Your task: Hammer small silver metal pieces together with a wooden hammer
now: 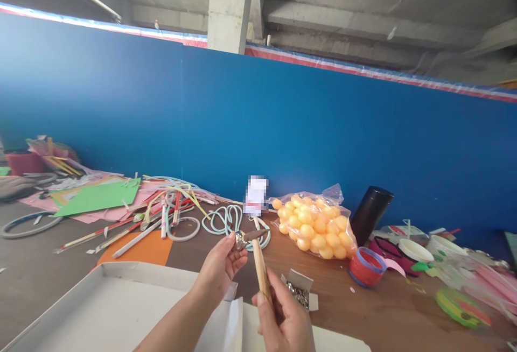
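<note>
My right hand (286, 314) is wrapped round the wooden handle of a small hammer (260, 271), held upright with its dark, rusty-looking head at the top. My left hand (220, 266) pinches a small shiny silver metal piece (240, 240) between thumb and fingers, right at one end of the hammer head. Whether the two touch I cannot tell. Just right of my right hand, a small open cardboard box (313, 302) holds many little metal parts (298, 293). Below my left forearm lies a shallow white box (100, 314).
A clear bag of orange balls (317, 228) lies ahead to the right, near a black cylinder (370, 209) and a red and blue tape roll (367, 267). Papers (100, 197), sticks and coiled pale cords (224, 220) cover the left. A blue panel (258, 120) stands behind the table.
</note>
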`<control>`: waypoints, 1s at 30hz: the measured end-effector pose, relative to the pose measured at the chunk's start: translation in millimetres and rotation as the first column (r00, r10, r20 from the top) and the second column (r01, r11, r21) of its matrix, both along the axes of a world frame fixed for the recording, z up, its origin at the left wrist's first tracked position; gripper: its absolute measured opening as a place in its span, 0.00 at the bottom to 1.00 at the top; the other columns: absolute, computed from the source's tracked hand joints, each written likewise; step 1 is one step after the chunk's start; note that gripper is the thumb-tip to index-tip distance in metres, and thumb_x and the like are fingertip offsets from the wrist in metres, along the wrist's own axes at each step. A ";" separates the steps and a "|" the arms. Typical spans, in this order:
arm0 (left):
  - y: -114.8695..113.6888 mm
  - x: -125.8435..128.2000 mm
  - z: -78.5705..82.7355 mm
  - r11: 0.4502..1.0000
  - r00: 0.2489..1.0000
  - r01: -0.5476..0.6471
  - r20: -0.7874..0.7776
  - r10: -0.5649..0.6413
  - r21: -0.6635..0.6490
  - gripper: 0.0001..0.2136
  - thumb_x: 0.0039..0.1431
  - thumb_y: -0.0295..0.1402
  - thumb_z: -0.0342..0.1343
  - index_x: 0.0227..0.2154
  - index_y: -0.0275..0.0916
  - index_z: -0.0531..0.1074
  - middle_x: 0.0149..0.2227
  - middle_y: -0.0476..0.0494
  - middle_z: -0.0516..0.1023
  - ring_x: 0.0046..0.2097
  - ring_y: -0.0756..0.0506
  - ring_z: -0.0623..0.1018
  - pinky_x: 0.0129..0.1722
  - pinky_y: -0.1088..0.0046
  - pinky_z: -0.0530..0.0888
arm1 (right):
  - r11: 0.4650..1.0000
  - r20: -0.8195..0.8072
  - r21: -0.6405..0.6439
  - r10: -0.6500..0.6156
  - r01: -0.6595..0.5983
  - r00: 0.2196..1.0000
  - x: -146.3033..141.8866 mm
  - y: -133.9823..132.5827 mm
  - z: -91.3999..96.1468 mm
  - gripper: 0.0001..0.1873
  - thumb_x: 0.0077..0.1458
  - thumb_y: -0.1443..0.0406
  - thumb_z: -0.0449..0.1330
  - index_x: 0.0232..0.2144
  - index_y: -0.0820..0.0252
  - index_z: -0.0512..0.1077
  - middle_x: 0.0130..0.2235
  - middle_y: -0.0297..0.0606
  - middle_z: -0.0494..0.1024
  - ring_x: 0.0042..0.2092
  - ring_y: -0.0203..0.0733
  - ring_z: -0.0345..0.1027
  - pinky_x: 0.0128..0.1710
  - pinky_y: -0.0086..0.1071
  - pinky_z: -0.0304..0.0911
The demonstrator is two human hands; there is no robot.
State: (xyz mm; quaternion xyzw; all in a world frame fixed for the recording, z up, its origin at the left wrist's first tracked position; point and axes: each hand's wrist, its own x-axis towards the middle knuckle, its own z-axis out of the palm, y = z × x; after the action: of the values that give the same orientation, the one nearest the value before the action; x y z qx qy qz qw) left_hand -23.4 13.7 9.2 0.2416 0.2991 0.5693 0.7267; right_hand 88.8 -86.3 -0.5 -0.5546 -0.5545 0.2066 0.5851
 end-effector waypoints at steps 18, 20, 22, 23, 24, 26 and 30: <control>1.2 2.3 0.1 1.000 0.999 -0.016 -0.041 0.016 0.004 0.05 0.57 0.30 0.52 0.34 0.33 0.67 0.29 0.42 0.74 0.25 0.52 0.75 0.25 0.78 0.75 | 0.999 0.139 0.011 -0.034 0.033 0.990 3.2 0.5 2.0 0.23 0.51 0.60 0.54 0.48 0.62 0.72 0.37 0.42 0.80 0.32 0.41 0.76 0.24 0.20 0.69; 1.4 2.4 -0.1 1.000 0.999 -0.016 -0.044 0.015 -0.006 0.05 0.57 0.30 0.52 0.33 0.33 0.67 0.28 0.42 0.74 0.25 0.52 0.75 0.25 0.77 0.75 | 0.999 0.149 0.010 -0.031 0.030 0.988 3.2 0.6 2.6 0.22 0.51 0.60 0.54 0.47 0.61 0.72 0.38 0.41 0.80 0.33 0.41 0.76 0.24 0.20 0.69; 1.7 2.6 -0.1 1.000 0.999 -0.029 -0.046 0.029 -0.011 0.05 0.56 0.30 0.53 0.33 0.33 0.67 0.28 0.42 0.74 0.26 0.51 0.75 0.26 0.77 0.75 | 0.999 0.153 0.012 -0.032 0.031 0.988 3.2 0.5 3.0 0.23 0.51 0.60 0.54 0.48 0.61 0.72 0.38 0.41 0.80 0.33 0.41 0.76 0.24 0.20 0.69; 1.8 2.7 0.1 0.999 0.998 -0.037 -0.047 0.037 -0.014 0.05 0.56 0.30 0.53 0.32 0.33 0.67 0.27 0.42 0.74 0.26 0.51 0.75 0.26 0.77 0.75 | 0.999 0.153 0.012 -0.037 0.036 0.987 3.2 0.5 3.0 0.23 0.51 0.59 0.54 0.48 0.62 0.72 0.38 0.42 0.80 0.33 0.41 0.76 0.24 0.20 0.69; 1.9 2.8 0.5 0.999 0.998 -0.042 -0.047 0.041 -0.016 0.05 0.56 0.30 0.54 0.32 0.33 0.67 0.27 0.42 0.74 0.26 0.52 0.75 0.26 0.77 0.75 | 0.999 0.155 0.012 -0.043 0.042 0.987 3.2 0.5 2.9 0.23 0.51 0.59 0.54 0.48 0.62 0.72 0.37 0.42 0.80 0.33 0.41 0.76 0.25 0.20 0.69; 1.8 2.8 1.3 0.999 0.998 -0.039 -0.046 0.038 -0.023 0.05 0.56 0.30 0.53 0.32 0.33 0.67 0.27 0.42 0.74 0.25 0.52 0.75 0.25 0.77 0.75 | 0.999 0.165 0.010 -0.047 0.046 0.985 3.0 0.7 2.4 0.24 0.51 0.59 0.54 0.48 0.62 0.72 0.37 0.42 0.80 0.34 0.41 0.76 0.25 0.20 0.69; 1.3 2.1 1.3 0.999 0.998 -0.042 -0.044 0.040 -0.035 0.05 0.56 0.30 0.53 0.31 0.33 0.67 0.27 0.42 0.74 0.25 0.52 0.75 0.25 0.78 0.75 | 0.999 0.170 0.012 -0.052 0.051 0.984 2.9 1.3 1.4 0.23 0.51 0.58 0.54 0.48 0.62 0.72 0.34 0.41 0.81 0.33 0.41 0.76 0.24 0.19 0.69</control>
State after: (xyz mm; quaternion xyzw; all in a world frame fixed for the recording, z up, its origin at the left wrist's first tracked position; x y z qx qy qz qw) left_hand -21.2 14.9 10.5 0.2344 0.3298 0.5733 0.7125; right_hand 91.7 -85.0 0.8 -0.5820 -0.5888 0.1411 0.5428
